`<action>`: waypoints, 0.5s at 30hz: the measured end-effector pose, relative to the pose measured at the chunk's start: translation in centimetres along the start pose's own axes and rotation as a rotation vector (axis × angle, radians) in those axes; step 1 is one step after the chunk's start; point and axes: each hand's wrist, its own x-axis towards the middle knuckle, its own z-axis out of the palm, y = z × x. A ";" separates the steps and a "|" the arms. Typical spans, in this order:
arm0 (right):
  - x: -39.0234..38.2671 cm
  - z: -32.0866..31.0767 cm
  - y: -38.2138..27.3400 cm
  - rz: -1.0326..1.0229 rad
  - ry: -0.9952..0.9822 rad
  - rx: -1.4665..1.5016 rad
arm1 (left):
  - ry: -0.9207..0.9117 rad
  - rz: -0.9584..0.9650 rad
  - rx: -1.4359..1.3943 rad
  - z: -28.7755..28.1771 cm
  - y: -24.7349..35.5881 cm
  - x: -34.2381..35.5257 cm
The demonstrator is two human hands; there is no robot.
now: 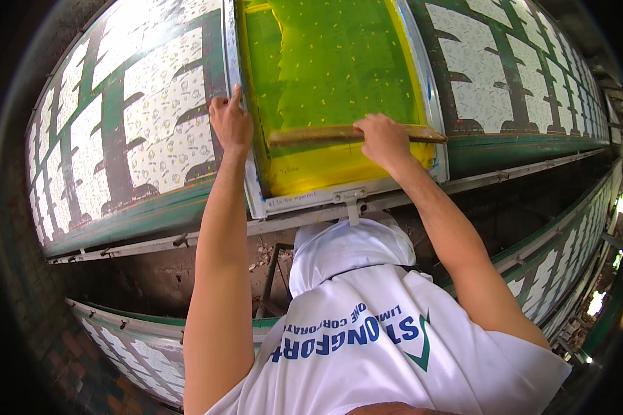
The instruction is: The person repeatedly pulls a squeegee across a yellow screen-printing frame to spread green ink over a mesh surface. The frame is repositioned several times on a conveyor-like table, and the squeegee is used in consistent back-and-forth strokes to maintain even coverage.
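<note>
A screen-printing frame (250, 176) with pale metal bars and yellow-green mesh lies across a long printing table. My left hand (231, 123) is at the frame's left bar, its index finger stretched along the bar and the other fingers curled; its underside is hidden. Over the near part of the mesh, my right hand (382, 142) is closed around a long wooden squeegee (304, 136). The squeegee lies crosswise, its right end reaching the right bar. Yellow ink (311, 169) covers the near end of the screen. A metal bracket (351, 197) joins the frame's near edge to the table rail.
White printed fabric panels (163, 114) lie on the green table to the left, and more panels (474, 83) to the right. A metal rail (477, 181) with studs runs along the near edge. Another table (131, 346) with white panels stands behind a dark gap.
</note>
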 end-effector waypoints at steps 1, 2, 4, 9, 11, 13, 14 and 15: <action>-2.0 0.3 -0.4 0.001 -0.033 -0.014 | 0.000 -0.007 -0.008 0.2 0.1 0.1; -3.7 0.6 -0.8 -0.016 -0.043 -0.020 | 0.013 0.011 -0.024 0.0 -0.2 0.0; -5.6 1.3 -1.2 -0.048 -0.010 -0.021 | 0.005 -0.034 -0.043 0.0 -0.4 0.0; -5.8 1.2 -1.0 -0.103 0.039 -0.007 | -0.005 -0.046 -0.057 0.0 -0.1 0.2; -5.3 0.5 -0.7 -0.121 0.013 -0.005 | 0.026 -0.044 -0.059 -0.1 -0.1 0.1; -5.3 -0.2 -0.8 -0.116 -0.056 0.001 | 0.060 -0.034 -0.045 -0.3 0.1 0.1; -5.4 -0.5 -0.8 -0.104 -0.103 0.006 | 0.081 -0.025 -0.031 0.1 0.9 0.4; -5.7 -0.6 -0.8 -0.090 -0.151 0.012 | 0.098 0.017 -0.027 -0.3 0.4 0.2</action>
